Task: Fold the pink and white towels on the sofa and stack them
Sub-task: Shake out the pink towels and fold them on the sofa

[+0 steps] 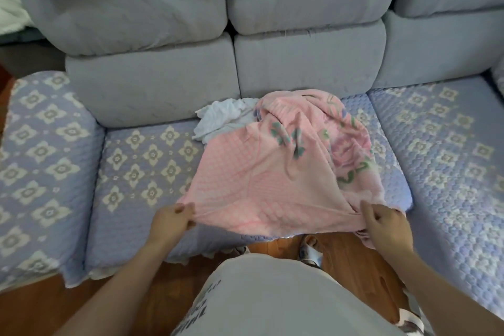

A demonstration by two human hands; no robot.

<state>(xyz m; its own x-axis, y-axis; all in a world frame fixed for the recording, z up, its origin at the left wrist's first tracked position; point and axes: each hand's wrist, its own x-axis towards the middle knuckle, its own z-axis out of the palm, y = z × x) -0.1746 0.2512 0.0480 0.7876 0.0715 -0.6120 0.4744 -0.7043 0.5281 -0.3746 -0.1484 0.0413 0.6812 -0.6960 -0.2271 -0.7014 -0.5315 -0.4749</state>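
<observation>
Grey sofa [152, 90] with a patterned lilac cover [141, 161] fills the view. Left hand [171, 219] pinches the near edge of the pink towel [261, 180], stretched across the middle seat. Behind it a crumpled white towel [221, 120] lies against the backrest. Right hand [387, 229] grips the same edge, bunched, over the wood floor [335, 251]

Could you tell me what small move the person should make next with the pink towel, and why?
Probably lift and draw the near edge outward to spread it flat. The left hand and right hand each pinch a near corner of the pink towel, but its far half lies bunched, partly over the crumpled white towel.
</observation>
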